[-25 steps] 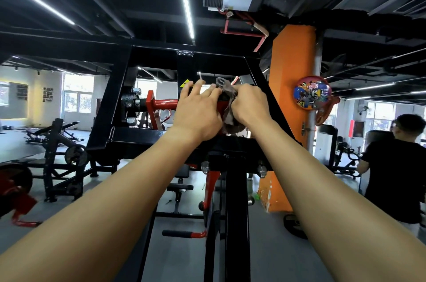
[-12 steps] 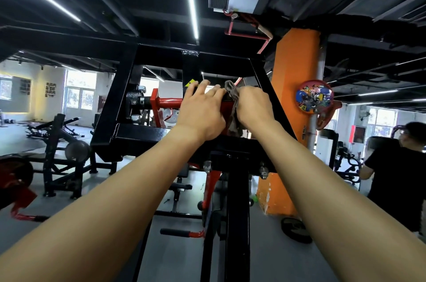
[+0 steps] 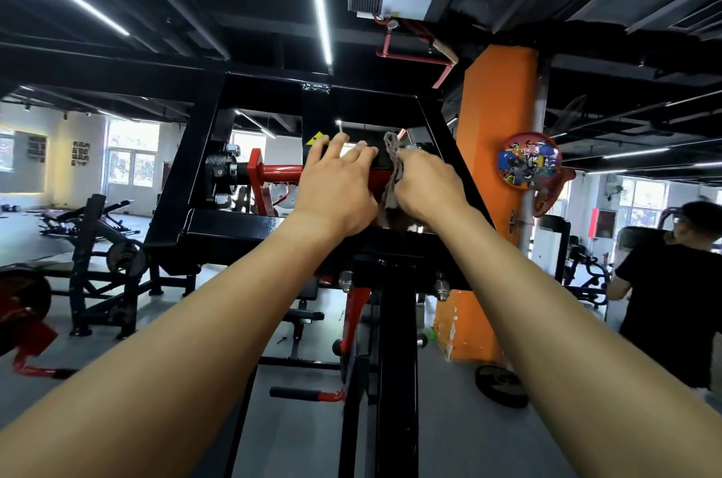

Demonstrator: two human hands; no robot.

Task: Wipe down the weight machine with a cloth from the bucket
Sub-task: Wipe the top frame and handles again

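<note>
Both bare arms reach up to the top of the black steel weight machine frame point(image 3: 203, 149). There the left hand point(image 3: 336, 192) lies flat over the red crossbar point(image 3: 277, 172) at the black centre upright. Its grip is released, and the fingers are stretched out nearly straight and resting on the metal. Just beside it, the right hand point(image 3: 424, 184) has its grip clenched round the crumpled grey-brown cloth point(image 3: 392, 172) and presses it against the machine at the red bar. One end of the cloth sticks up above the knuckles, and the rest hangs down between the two hands. Behind the frame on the right stands an orange square pillar point(image 3: 496, 165) with a round, colourfully painted disc point(image 3: 529, 161) mounted beside it. A black weight plate point(image 3: 502, 385) lies on the grey floor near its foot. At the far right, a person in a black T-shirt point(image 3: 672, 282) stands facing away.
</note>
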